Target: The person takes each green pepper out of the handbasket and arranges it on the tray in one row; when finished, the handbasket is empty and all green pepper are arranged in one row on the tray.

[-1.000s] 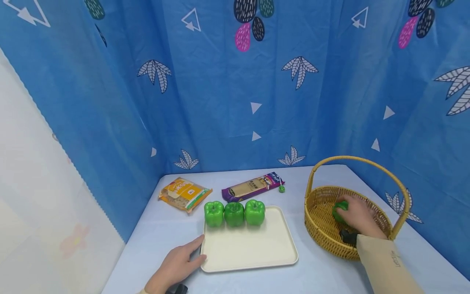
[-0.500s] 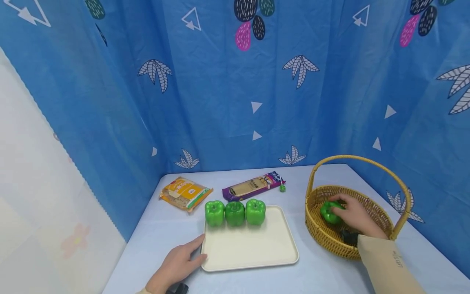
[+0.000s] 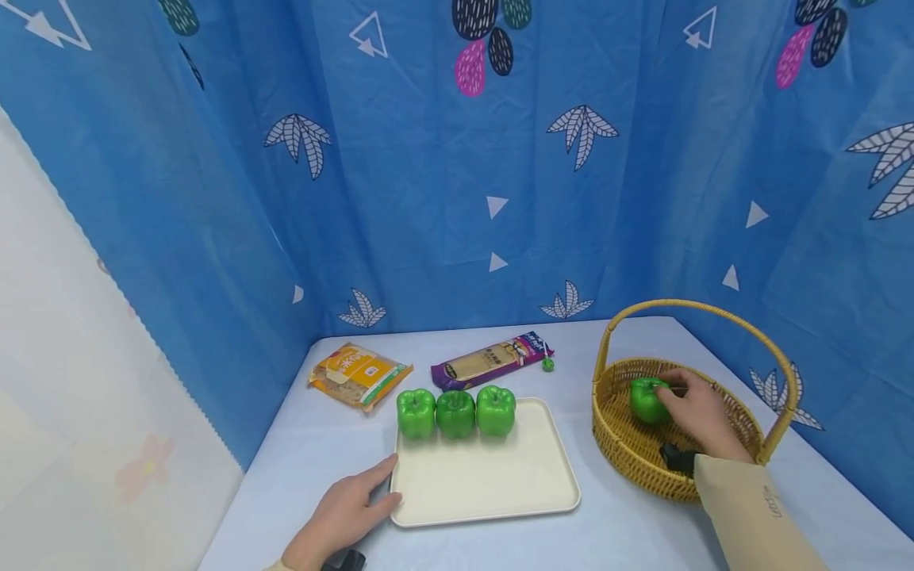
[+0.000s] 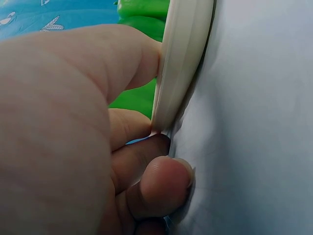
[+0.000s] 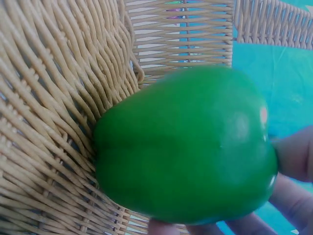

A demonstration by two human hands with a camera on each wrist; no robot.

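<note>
My right hand (image 3: 696, 408) is inside the wicker basket (image 3: 643, 476), holding a green bell pepper (image 3: 647, 402) by its upper right side. Close up in the right wrist view, the bell pepper (image 5: 186, 147) fills the middle, with the thumb at its stem end and fingertips showing below and behind it. The left hand (image 3: 346, 507) rests with its thumb and index fingertip against the left edge of the cream tray (image 3: 485, 484). In the left wrist view, fingers (image 4: 142, 63) touch the tray's rim (image 4: 181, 63). Three more bell peppers (image 3: 455, 414) stand in a row along the tray's back edge.
Behind the tray lie an orange food packet (image 3: 357, 375) and a purple noodle packet (image 3: 493, 361), with a small green ball-like item (image 3: 547, 365) beside it. The basket's tall handle (image 3: 693, 305) arches over the right hand. Blue curtain (image 3: 443, 198) encloses the back and sides.
The bell pepper in the basket was largely hidden by the right hand, then shifted left and tilted; now it stands more upright, with the hand drawn to its right. The left hand stays put.
</note>
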